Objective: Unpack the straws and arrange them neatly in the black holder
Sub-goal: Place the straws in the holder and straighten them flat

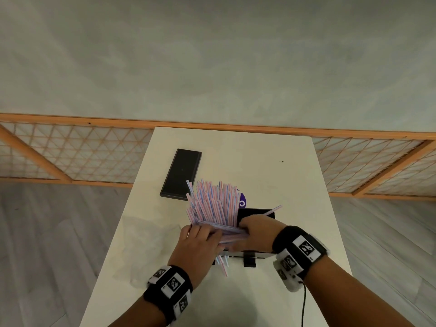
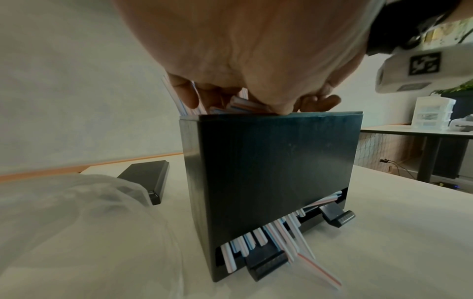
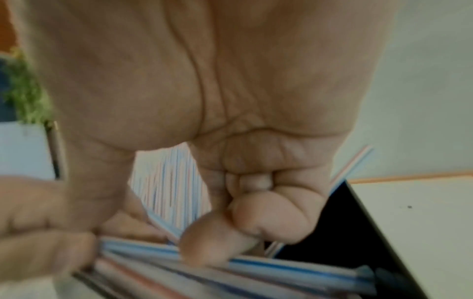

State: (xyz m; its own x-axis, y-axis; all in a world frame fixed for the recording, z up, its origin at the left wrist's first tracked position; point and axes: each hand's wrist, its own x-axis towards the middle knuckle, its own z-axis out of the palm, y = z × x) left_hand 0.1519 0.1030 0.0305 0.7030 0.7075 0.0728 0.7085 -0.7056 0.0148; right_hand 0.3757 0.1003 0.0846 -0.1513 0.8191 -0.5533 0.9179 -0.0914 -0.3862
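A big bundle of pink, blue and white striped straws fans up and away out of the open top of the black holder in the middle of the table. Both hands meet at the bundle's lower end over the holder. My left hand lies across the straws with its fingers curled round them. My right hand grips the same straws between thumb and curled fingers. Several straws poke crookedly out of the slot at the base of the holder. One straw leans off to the right.
The holder's flat black lid lies behind and to the left. A crumpled clear plastic bag sits left of the holder. A purple object shows behind the straws. The white table is narrow, its edges close on both sides.
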